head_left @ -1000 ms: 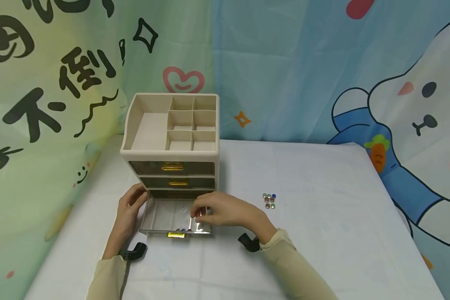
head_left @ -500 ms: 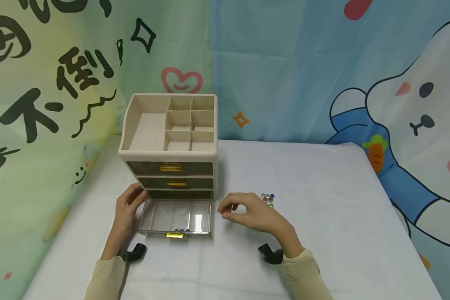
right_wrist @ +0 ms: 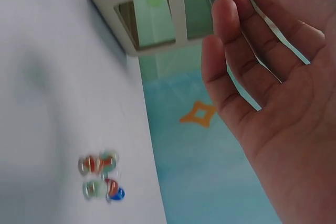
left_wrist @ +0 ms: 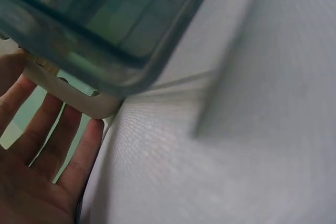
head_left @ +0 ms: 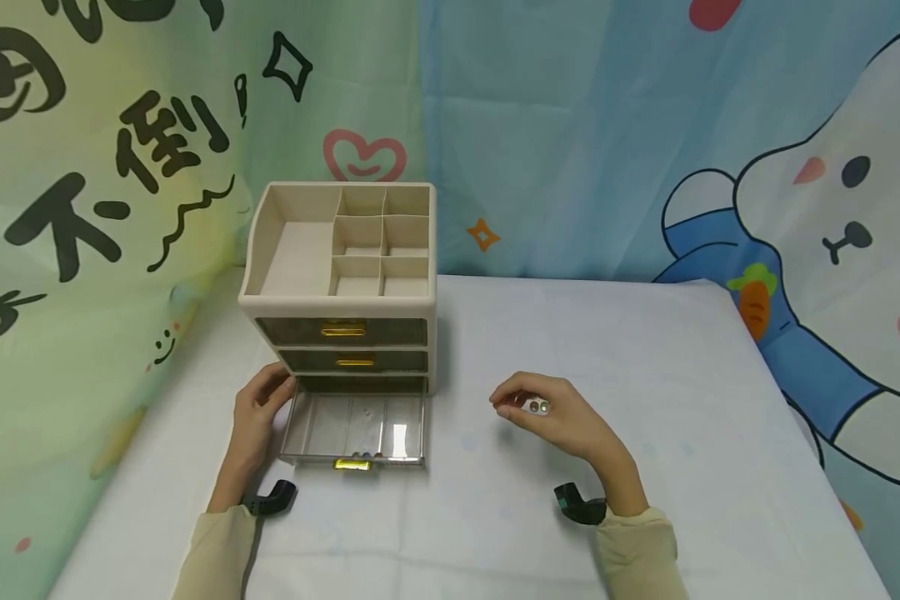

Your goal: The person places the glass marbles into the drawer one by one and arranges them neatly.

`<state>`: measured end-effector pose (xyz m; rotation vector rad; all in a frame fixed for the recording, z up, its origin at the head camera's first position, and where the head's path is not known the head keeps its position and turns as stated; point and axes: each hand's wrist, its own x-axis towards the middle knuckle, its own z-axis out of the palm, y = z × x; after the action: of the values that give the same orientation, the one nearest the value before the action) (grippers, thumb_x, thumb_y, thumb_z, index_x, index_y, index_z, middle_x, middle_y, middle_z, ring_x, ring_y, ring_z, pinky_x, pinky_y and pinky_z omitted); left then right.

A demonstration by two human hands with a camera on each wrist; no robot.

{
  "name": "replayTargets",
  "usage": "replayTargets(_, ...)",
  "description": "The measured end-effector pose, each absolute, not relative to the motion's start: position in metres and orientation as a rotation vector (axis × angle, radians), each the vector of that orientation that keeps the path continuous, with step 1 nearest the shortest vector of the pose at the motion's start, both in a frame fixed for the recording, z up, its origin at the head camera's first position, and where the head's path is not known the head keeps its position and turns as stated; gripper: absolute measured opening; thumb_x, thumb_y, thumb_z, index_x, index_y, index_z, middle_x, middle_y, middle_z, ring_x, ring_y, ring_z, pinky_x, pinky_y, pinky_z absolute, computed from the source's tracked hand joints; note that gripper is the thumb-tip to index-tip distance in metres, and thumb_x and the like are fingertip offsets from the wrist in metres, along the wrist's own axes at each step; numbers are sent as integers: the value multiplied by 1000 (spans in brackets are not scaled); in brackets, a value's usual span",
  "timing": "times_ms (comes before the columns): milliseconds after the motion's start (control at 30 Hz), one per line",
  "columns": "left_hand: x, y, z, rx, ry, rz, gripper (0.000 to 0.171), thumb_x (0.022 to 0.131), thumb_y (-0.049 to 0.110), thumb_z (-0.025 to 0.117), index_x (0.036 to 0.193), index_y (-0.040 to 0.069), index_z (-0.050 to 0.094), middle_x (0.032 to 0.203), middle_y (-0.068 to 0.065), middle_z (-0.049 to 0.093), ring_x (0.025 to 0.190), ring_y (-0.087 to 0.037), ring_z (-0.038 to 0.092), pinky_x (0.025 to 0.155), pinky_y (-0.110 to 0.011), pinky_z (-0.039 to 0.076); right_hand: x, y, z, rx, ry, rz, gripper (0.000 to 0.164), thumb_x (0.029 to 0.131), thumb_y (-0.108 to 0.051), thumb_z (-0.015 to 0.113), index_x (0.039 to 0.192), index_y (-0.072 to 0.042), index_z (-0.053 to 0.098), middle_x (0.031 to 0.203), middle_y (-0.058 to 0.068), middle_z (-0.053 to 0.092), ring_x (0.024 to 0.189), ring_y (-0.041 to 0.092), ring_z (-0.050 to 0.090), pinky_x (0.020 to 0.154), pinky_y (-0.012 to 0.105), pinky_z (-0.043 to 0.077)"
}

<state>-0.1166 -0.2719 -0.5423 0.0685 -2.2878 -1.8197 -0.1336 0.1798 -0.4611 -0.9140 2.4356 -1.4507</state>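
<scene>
A beige organizer [head_left: 337, 306] stands on the table with its bottom drawer [head_left: 330, 433], clear plastic, pulled out. Inside, several small marbles [head_left: 366, 455] lie by the front wall. My left hand [head_left: 253, 417] touches the left side of the organizer beside the drawer; in the left wrist view its fingers [left_wrist: 79, 156] reach to the beige frame. Above the table on the right, my right hand [head_left: 562, 417] is loosely bent with nothing held. Several glass marbles [right_wrist: 102, 177] lie on the table below it, in the head view partly hidden, showing between thumb and fingers.
Two dark drawers [head_left: 342, 332] with gold handles sit pushed in above the open one. The organizer's top has open compartments [head_left: 381, 237]. A white cloth [head_left: 720, 500] covers the table, and a printed curtain [head_left: 555, 142] hangs behind it.
My right hand has moved right, from over the drawer to above the loose marbles on the table. The left hand has stayed against the organizer.
</scene>
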Motion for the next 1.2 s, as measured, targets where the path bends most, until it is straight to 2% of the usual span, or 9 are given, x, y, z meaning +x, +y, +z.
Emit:
replayTargets(267,-119,-270,-542,42,-2246,-1863,30,105,11,62,131,-2,64,114,17,71,109,-5,68,90,-14,55,-146,208,-472,-783,2498,-1464,15,102,-18,69,114,-26,72,112,4,74,97,14,66,90,28,54)
replayTargets(367,-120,-269,-541,34,-2258,-1852,30,105,12,63,131,-2,64,114,18,70,109,-5,68,90,-13,54,-149,217,-477,-711,2524,-1472,15,101,-18,70,116,-20,73,114,8,74,100,15,68,94,28,54)
replayTargets(533,-118,-269,-542,59,-2296,-1794,31,105,14,63,132,0,65,114,21,70,109,-2,67,91,-11,52,-155,231,-489,-630,2596,-1457,20,102,-17,69,119,-7,72,116,8,74,104,8,65,96,25,53)
replayTargets(633,-118,-270,-543,57,-2302,-1779,30,105,14,62,132,1,65,115,21,69,109,-1,67,92,-11,52,-158,239,-497,-597,2645,-1433,22,102,-18,68,120,-5,71,117,6,73,106,5,63,97,25,53)
replayTargets(833,-118,-273,-546,46,-2302,-1789,31,106,15,61,133,-1,64,115,21,69,109,0,67,92,-11,53,-161,248,-507,-534,2671,-1418,23,103,-18,67,121,-5,71,119,8,73,107,7,62,96,25,52)
replayTargets(900,-118,-273,-546,50,-2290,-1803,31,106,15,62,131,-1,64,114,20,70,108,1,67,91,-12,53,-161,249,-509,-511,2682,-1406,23,103,-18,67,123,-5,70,120,9,73,108,9,62,97,28,53)
replayTargets(1067,-119,-272,-545,56,-2287,-1808,30,105,14,62,131,-2,64,114,21,70,107,2,67,91,-11,53,-164,249,-521,-425,2735,-1401,23,102,-15,69,124,-9,70,123,11,72,115,23,62,102,45,51)
replayTargets(1133,-119,-272,-546,59,-2287,-1808,31,105,14,63,131,-2,64,114,21,70,107,2,67,91,-11,53,-164,249,-526,-384,2753,-1406,23,101,-14,69,124,-10,70,126,12,71,118,29,62,103,49,50)
replayTargets(1200,-119,-272,-546,61,-2286,-1809,31,105,14,62,131,-2,64,114,21,70,107,2,67,91,-11,53,-165,249,-529,-345,2768,-1396,24,102,-14,68,126,-11,70,129,13,70,122,31,61,104,48,48)
